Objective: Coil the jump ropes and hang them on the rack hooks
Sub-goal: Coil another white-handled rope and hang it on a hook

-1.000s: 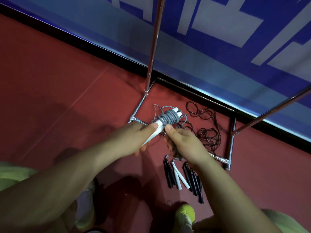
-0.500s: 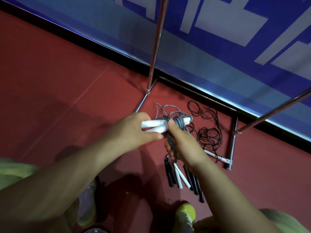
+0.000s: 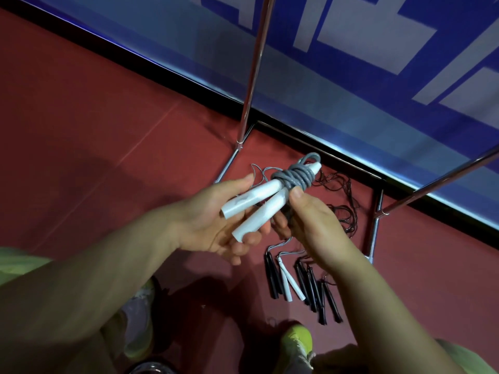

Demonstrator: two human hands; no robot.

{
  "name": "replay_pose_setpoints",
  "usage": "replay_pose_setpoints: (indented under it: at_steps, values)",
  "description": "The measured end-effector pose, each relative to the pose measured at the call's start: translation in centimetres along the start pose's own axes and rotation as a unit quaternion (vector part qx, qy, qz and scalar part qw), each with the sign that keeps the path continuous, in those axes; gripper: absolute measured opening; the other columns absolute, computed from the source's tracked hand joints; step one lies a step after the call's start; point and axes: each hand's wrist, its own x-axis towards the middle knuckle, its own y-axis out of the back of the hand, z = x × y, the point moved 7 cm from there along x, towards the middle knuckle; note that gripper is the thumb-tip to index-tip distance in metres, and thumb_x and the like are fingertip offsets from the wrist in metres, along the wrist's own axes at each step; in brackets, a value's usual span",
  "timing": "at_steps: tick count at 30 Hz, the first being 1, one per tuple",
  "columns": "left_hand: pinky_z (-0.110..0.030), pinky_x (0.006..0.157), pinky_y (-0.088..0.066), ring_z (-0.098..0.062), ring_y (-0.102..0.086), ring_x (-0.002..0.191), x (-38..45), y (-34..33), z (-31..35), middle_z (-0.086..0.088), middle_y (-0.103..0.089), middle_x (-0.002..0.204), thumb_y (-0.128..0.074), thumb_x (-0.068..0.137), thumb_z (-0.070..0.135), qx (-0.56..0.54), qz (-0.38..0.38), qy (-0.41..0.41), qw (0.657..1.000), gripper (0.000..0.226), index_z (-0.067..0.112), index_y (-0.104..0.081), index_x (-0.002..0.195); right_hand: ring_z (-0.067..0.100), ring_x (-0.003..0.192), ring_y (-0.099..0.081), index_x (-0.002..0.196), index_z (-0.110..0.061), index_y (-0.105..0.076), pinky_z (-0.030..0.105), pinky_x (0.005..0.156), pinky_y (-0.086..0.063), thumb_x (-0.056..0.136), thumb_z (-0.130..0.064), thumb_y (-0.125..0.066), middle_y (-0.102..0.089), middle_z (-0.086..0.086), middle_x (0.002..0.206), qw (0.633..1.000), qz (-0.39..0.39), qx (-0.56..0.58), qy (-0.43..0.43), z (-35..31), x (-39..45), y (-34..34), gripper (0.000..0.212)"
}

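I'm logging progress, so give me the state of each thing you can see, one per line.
Grey jump rope: cord wound around its white handles, held off the floor.
Left hand: holds the handles.
Right hand: pinches the cord.
Ropes on the floor: uncoiled, not hung.
Rack: no rope on the visible poles.

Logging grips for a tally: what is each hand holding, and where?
Left hand holds the jump rope's white handles. Right hand pinches its gray cord just below the wrapped coil.

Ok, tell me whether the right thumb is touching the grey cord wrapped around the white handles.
Touching: the head view shows the right thumb pressed against the grey cord.
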Motion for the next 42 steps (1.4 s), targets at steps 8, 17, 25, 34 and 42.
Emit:
replay_pose_setpoints:
  at_steps: [8,17,25,34,42]
  values:
    - [-0.026,0.052,-0.04,-0.02,-0.044,0.053,0.6,2.2,0.4,-0.004,-0.051,0.06,-0.027,0.096,0.055,0.24,0.267,-0.065,0.931,0.057,0.011,-0.057,0.074,0.005,0.038,-0.03,0.077,-0.006,-0.054,0.018,0.042,-0.027,0.102,-0.038,-0.036,-0.039,-0.01,0.043,0.982,0.05,-0.142,-0.117,1.9,-0.1,0.7,0.044]
    - [-0.039,0.072,-0.048,-0.021,-0.059,0.072,-1.1,4.5,2.5,0.0,-0.061,0.072,-0.031,0.085,0.067,0.433,0.396,-0.082,0.805,0.058,0.016,-0.059,0.08,0.013,0.05,-0.048,0.072,-0.007,-0.06,0.027,0.056,-0.037,0.084,-0.06,-0.045,-0.056,0.003,0.055,0.981,0.056,-0.143,-0.122,1.2,-0.5,0.7,0.056]
    - [-0.03,0.07,-0.044,-0.01,-0.056,0.081,-1.8,3.9,3.1,0.009,-0.059,0.087,-0.067,0.07,0.058,0.442,0.42,-0.138,0.781,0.039,0.029,-0.057,0.095,0.013,0.039,-0.029,0.08,-0.006,-0.06,0.021,0.04,-0.029,0.077,-0.071,-0.048,-0.044,0.009,0.06,0.982,0.084,0.002,-0.167,1.9,-0.6,0.4,0.066]
    - [-0.04,0.085,-0.048,-0.027,-0.068,0.083,-0.1,1.3,0.3,-0.006,-0.073,0.087,-0.052,0.066,0.069,0.069,0.072,-0.016,0.995,0.06,0.02,-0.073,0.092,0.01,0.041,-0.016,0.082,-0.006,-0.048,0.018,0.041,-0.022,0.069,-0.047,-0.055,-0.027,-0.001,0.05,0.986,0.055,0.136,-0.072,0.6,-0.1,0.2,0.044]
    - [-0.035,0.065,-0.048,-0.012,-0.039,0.041,0.4,-0.5,-0.4,-0.002,-0.046,0.056,-0.032,0.072,0.074,-0.063,0.011,0.002,0.998,0.076,0.006,-0.066,0.077,0.017,0.052,-0.037,0.082,-0.001,-0.05,0.023,0.051,-0.032,0.079,-0.059,-0.044,-0.047,0.005,0.064,0.992,0.049,0.089,-0.07,0.7,0.0,0.4,0.059]
